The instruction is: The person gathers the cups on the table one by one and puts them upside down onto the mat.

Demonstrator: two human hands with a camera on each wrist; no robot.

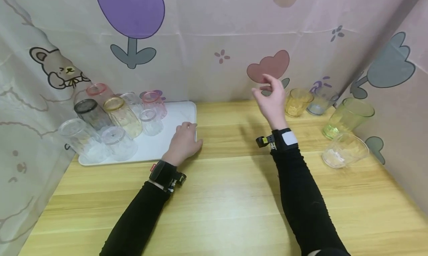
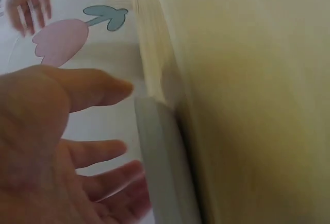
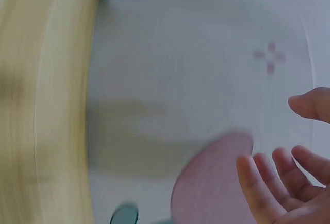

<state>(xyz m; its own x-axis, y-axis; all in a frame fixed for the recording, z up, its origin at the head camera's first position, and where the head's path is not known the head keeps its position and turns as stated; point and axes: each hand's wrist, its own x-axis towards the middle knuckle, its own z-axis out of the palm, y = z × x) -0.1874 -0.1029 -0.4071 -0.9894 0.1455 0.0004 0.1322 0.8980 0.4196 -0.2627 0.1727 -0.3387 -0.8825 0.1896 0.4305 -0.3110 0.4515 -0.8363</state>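
My left hand (image 1: 183,142) is over the right end of a white tray (image 1: 180,111), with nothing in its grasp. In the left wrist view its thumb and fingers are spread beside the tray's rim (image 2: 164,157). Upside-down glasses crowd the tray's left part, among them a dark-rimmed glass (image 1: 93,113), an amber-rimmed glass (image 1: 123,116) and a small clear glass (image 1: 151,122). My right hand (image 1: 271,100) is raised above the back of the table, fingers loosely bent and empty. Closest to it is a yellow glass (image 1: 297,103).
Beside the yellow glass, along the table's right side, stand a bluish clear glass (image 1: 321,101), a tall green glass (image 1: 347,116) and a clear tumbler (image 1: 344,151), all mouth up. A patterned curtain (image 1: 207,70) closes off the back and both sides of the wooden table (image 1: 227,196).
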